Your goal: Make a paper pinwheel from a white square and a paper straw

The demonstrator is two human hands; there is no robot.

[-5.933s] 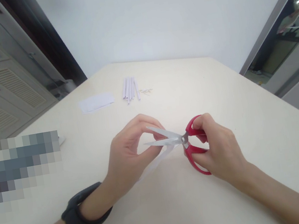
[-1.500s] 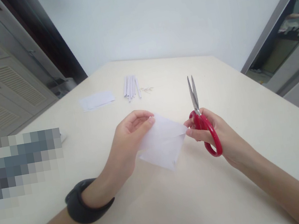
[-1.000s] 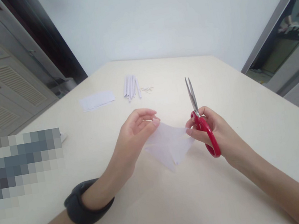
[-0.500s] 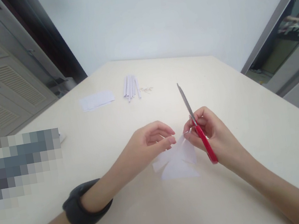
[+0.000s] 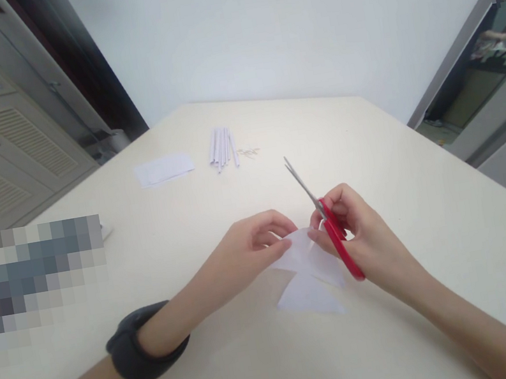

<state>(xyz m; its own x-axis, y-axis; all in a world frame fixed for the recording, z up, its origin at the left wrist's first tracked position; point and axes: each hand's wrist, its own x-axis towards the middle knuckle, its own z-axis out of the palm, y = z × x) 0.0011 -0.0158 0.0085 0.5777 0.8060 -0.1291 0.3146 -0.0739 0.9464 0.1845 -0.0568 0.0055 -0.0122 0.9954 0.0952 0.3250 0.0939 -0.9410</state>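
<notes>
A white paper piece with cut slits (image 5: 308, 293) hangs between my two hands, its flaps spread toward me. My left hand (image 5: 261, 236), with a black band on its wrist, pinches the paper's upper left edge between thumb and fingers. My right hand (image 5: 353, 224) pinches the upper right edge and also carries a pair of red-handled scissors (image 5: 345, 252). The scissor blades point up and away to the left, slightly parted, apart from the paper.
On the white table (image 5: 207, 378), a stack of white paper strips (image 5: 165, 169) lies at the back left. Beside it are several rolled white paper tubes (image 5: 222, 147) and a few thin small sticks (image 5: 248, 152). A blurred-out area covers the left edge. Through the right doorway, a person's arm (image 5: 494, 36) shows.
My left hand has closed on the paper's left edge. The paper has opened out and shifted a little. The scissors have tilted further left, their blades now showing slightly apart.
</notes>
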